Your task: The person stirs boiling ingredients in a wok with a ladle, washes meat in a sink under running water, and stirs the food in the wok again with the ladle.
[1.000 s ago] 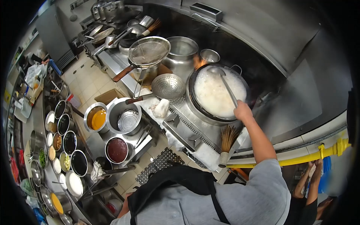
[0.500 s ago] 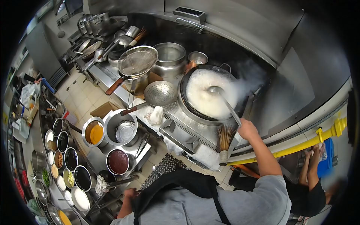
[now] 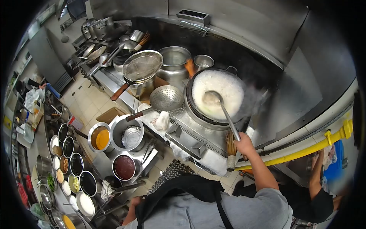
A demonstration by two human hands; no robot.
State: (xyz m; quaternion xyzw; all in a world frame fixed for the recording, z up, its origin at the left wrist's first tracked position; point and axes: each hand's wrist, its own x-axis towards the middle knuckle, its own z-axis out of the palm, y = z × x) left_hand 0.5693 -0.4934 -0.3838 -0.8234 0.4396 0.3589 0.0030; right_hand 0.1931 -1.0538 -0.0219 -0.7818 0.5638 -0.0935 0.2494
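Note:
My right hand [image 3: 245, 145] is closed around the handle of a long metal ladle [image 3: 228, 117]. The ladle's bowl sits in the white, foamy liquid in a large wok [image 3: 238, 89] on the stove. Faint steam drifts off the wok's right side. Just below and left of that hand, a bamboo brush [image 3: 230, 154] stands by the stove edge. My left hand [image 3: 136, 201] is low beside my apron, near a dark pan handle; its fingers are too small and partly hidden to make out.
A perforated strainer [image 3: 166, 98] and a mesh sieve [image 3: 143, 65] rest left of the wok. Pots of orange liquid [image 3: 100, 138] and dark red sauce [image 3: 124, 167] stand on the side counter. A yellow pipe [image 3: 301, 150] runs at right, near a co-worker's arm [image 3: 315, 175].
The ladle's bowl has moved left and slightly down in the wok, and my right hand has shifted left and down with it. Less steam shows at the wok's right.

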